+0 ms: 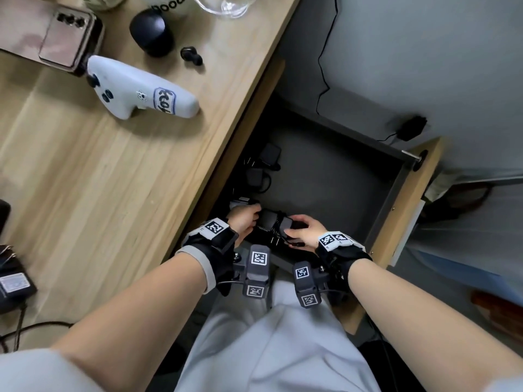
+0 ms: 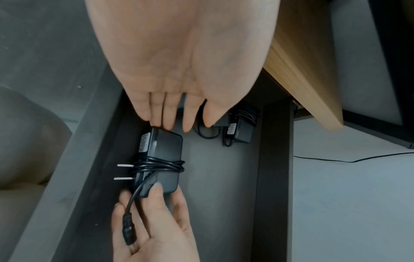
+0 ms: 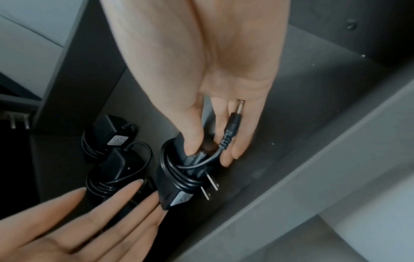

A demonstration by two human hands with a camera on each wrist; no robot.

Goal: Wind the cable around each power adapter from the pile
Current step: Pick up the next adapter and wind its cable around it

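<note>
A black power adapter (image 1: 268,219) (image 2: 161,156) (image 3: 170,179) hangs low over the open drawer's near end, its cable (image 2: 161,165) coiled round its middle and its two prongs (image 2: 124,172) bare. My right hand (image 1: 297,226) (image 3: 208,147) pinches one end between thumb and fingers. The cable's barrel plug (image 3: 233,122) (image 2: 128,230) lies loose across those fingers. My left hand (image 1: 249,219) (image 2: 177,124) touches the other end with straight fingers. Two more wound adapters (image 1: 270,155) (image 1: 254,178) (image 3: 112,136) (image 3: 121,168) lie along the drawer's left side.
The drawer (image 1: 396,199) is dark grey, with a wooden front on the right. The desk (image 1: 113,165) at left carries a white controller (image 1: 141,89), a phone (image 1: 68,38), a black earbud case (image 1: 151,32) and an earbud (image 1: 191,53). Another adapter (image 1: 411,127) lies on the floor.
</note>
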